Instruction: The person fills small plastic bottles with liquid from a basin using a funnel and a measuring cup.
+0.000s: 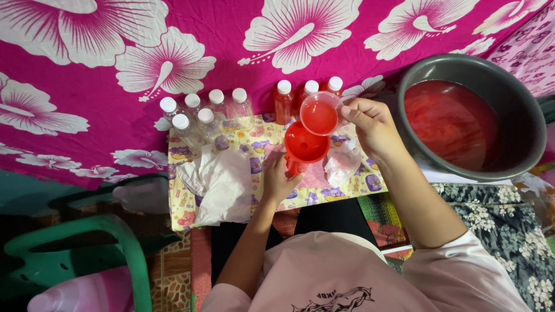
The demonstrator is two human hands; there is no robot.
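Landmark is the red funnel [304, 143]; everything is placed off that. Far left of it and lower, I see a green plastic chair [87, 245] with a pink bottle-like thing on the seat, too blurred to identify. Left of the funnel and a bit up, six clear empty bottles with white caps [199, 112] stand in a cluster on the patterned yellow mat [185, 202]. Just left and below the funnel lies crumpled white tissue [219, 182] on that mat. My left hand [279, 179] is directly under the funnel, fingers closed round whatever the funnel sits in; I cannot see that item, the hand and funnel cover it. Behind the funnel, touching the pink floral cloth [87, 75], are three filled red bottles with white caps [306, 92]. Just above and right of the funnel is a small clear plastic cup [319, 114] holding red liquid, tilted over the funnel mouth. My right hand [373, 124] is clamped on that cup at its rim, thumb and fingers pinching it. More tissue [341, 164] sits just right of the funnel, below the cup. Well right of the funnel is a large grey basin [523, 124] full of red liquid.
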